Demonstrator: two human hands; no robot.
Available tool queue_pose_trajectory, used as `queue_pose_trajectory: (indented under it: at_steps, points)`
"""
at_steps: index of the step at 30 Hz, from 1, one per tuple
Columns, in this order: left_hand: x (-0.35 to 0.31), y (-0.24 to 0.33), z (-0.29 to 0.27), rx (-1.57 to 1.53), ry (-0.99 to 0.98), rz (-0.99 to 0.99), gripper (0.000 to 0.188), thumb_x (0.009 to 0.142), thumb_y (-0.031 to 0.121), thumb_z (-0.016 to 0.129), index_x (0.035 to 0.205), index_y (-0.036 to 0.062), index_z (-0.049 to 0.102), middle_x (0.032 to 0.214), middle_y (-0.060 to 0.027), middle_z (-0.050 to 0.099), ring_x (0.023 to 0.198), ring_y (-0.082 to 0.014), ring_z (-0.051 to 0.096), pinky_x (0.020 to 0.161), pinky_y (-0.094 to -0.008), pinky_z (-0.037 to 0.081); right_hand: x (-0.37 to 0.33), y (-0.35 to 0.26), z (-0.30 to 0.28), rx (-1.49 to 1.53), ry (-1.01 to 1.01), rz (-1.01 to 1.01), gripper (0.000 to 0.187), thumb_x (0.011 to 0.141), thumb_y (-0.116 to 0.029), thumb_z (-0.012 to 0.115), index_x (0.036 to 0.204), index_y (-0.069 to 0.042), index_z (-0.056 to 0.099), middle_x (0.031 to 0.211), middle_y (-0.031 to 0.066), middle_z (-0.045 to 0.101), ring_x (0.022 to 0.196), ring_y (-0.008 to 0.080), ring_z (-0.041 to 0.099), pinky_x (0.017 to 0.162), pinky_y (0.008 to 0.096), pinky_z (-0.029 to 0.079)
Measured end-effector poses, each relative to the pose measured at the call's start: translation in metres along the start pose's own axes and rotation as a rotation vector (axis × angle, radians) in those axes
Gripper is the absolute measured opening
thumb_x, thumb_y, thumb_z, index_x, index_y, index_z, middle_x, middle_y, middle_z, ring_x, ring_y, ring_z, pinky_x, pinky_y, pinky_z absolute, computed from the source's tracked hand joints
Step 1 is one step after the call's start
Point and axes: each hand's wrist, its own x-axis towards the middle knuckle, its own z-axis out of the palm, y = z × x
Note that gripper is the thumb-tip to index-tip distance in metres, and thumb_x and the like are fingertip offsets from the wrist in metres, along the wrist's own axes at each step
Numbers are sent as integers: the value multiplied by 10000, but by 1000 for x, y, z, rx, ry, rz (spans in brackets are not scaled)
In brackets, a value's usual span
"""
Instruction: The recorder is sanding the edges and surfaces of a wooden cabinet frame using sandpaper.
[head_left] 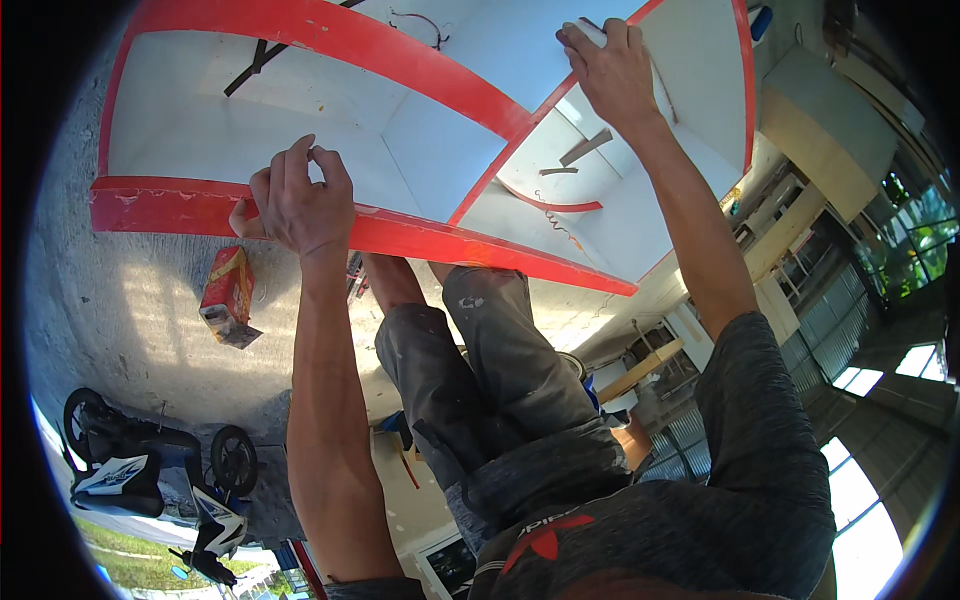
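A large white-lined cabinet with red edge strips lies across the upper view, open toward me. Its near red edge [430, 240] runs below the compartments. My left hand [305, 200] rests over this edge with bent fingers, the little finger against its red face. Farther off at the right, my right hand [615, 75] is closed on a small flat block [592, 33], pale with a dark rim, held at a red divider strip. My fingers cover part of the block, so its exact kind is unclear.
Strips of dark scrap [586, 148] and a curled red strip [560, 205] lie inside the right compartment. A red box [228, 295] stands on the concrete floor. A motorbike [150, 470] is at the lower left; boards [830, 140] lean at the right.
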Motion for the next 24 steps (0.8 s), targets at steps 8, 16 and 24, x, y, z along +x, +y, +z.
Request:
queue_pose_trajectory:
  at_steps: [8, 16, 24]
  points:
    - [1, -1, -1, -108, 91, 35, 99, 876, 264, 689, 944, 265, 760, 880, 122, 724, 958, -149, 633, 976, -580, 233, -28, -29, -8, 147, 32, -16, 300, 970, -249, 693, 1268, -214, 713, 1089, 151, 559, 951, 316, 529, 782, 425, 513]
    - [-4, -4, 3, -139, 98, 26, 102, 869, 262, 689, 942, 266, 760, 883, 119, 729, 951, -151, 636, 987, -578, 230, -47, -56, -15, 159, -9, -42, 267, 922, -223, 729, 1188, -198, 724, 1136, 125, 532, 1028, 309, 536, 817, 426, 533]
    - [-2, -2, 7, -164, 127, 35, 95, 865, 262, 690, 932, 265, 758, 877, 115, 730, 929, -142, 638, 992, -567, 237, -57, -66, -10, 192, 27, -5, 305, 942, -225, 710, 1247, -216, 707, 1126, 133, 531, 1023, 318, 523, 784, 430, 505]
